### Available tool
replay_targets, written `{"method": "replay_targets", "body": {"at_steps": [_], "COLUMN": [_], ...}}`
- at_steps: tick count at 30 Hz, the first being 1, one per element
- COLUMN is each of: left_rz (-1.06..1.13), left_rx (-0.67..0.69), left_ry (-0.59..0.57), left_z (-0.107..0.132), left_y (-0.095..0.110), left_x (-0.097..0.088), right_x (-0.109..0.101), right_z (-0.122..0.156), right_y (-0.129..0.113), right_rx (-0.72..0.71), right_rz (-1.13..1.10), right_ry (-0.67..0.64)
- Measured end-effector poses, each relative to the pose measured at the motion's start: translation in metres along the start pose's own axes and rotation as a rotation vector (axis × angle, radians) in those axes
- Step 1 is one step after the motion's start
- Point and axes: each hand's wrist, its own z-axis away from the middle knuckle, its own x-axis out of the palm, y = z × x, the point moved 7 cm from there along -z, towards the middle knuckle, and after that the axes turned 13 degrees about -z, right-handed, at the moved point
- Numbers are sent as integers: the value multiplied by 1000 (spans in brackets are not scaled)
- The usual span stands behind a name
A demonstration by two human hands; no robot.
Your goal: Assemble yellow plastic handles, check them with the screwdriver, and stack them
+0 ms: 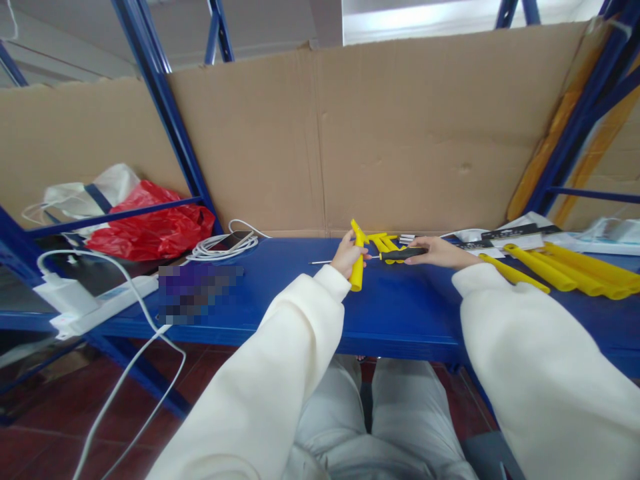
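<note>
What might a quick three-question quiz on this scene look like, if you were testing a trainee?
1. Which hand holds the black-handled screwdriver?
2. True or false: the red bag lies off to the person's left.
3. What does the left hand hold?
a) a white cable
b) a yellow part
c) a sheet of cardboard

Key: 1. The right hand. 2. True. 3. b.
</note>
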Motion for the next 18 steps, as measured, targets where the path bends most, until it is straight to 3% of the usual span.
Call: {"method": "replay_targets", "body": {"at_steps": [4, 10, 18], "left_rz": [4, 7, 23], "left_rx": [-5, -12, -26], "left_ry": [20, 25, 27], "left_z": [2, 2, 1], "left_y": [2, 2, 0], "left_x": [-2, -3, -2], "right_x": [-5, -29, -62], "right_z": [4, 7, 26], "right_y": [-6, -9, -10], "right_rx": [37, -71, -147], "right_rz": [-285, -615, -655], "right_ry": [99, 419, 869]}}
